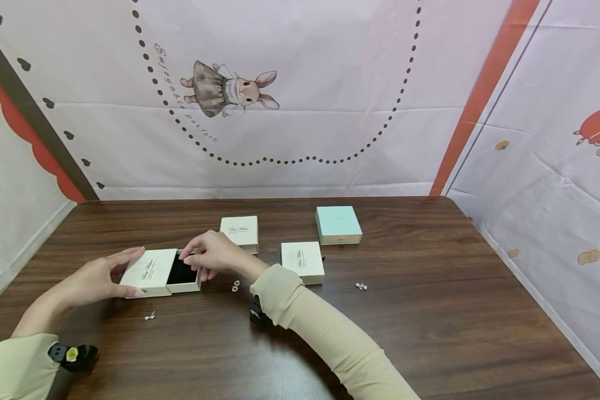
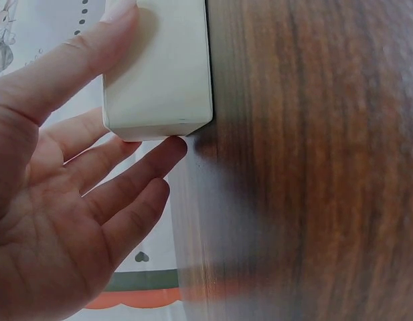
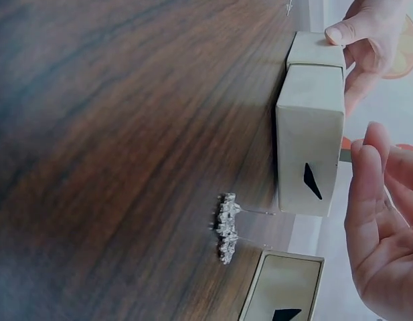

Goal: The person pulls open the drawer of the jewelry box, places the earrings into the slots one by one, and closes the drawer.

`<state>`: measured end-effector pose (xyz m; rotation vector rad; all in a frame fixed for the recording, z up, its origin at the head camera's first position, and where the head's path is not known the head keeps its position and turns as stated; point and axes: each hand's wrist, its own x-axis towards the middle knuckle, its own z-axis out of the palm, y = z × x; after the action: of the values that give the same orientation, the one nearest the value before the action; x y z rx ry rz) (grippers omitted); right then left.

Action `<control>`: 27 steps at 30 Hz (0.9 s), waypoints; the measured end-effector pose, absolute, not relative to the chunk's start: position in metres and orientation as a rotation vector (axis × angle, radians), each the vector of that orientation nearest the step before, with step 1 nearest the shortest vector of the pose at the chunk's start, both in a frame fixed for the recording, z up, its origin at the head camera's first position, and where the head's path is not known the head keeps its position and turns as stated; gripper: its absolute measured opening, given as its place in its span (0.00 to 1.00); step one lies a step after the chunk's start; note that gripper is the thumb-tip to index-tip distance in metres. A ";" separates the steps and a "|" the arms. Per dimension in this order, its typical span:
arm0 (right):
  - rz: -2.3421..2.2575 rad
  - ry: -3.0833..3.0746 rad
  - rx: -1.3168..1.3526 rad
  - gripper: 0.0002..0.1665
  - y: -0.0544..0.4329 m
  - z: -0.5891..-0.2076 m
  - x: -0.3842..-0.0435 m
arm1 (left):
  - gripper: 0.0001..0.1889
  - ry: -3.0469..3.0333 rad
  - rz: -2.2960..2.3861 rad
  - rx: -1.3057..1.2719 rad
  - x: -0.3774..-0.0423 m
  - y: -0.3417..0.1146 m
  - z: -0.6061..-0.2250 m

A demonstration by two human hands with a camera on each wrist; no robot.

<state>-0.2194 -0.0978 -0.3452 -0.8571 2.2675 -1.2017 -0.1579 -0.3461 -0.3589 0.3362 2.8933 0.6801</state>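
A cream slide-out jewellery box (image 1: 147, 269) with "Best Wishes" lettering lies at the left, its drawer (image 1: 184, 288) partly pulled out to the right, showing a black lining. My left hand (image 1: 100, 279) grips the sleeve's left end, thumb on the near side and fingers around the far side. Over the drawer, my right hand (image 1: 211, 254) has loosely bent fingers near the black lining, and nothing shows between them. A black ribbon tab (image 3: 312, 180) sticks out of the drawer's end. Close by are sparkly earrings (image 1: 236, 285), their pins visible in the right wrist view.
Behind the right hand stands a cream box (image 1: 240, 230). Another cream box (image 1: 304, 262) sits near the right forearm, with a mint box (image 1: 338, 224) beyond it. Small earrings (image 1: 150, 315) lie in front of the held box; pearl-like earrings (image 1: 361, 286) lie farther right.
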 end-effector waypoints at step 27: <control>-1.188 2.371 -0.796 0.06 -0.109 -0.354 -0.227 | 0.54 2.909 0.663 0.337 -0.158 -0.347 -0.359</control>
<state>-0.2271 -0.1085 -0.3543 -0.7963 2.3708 -1.1880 -0.1576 -0.3466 -0.3587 0.3372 2.9086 0.6632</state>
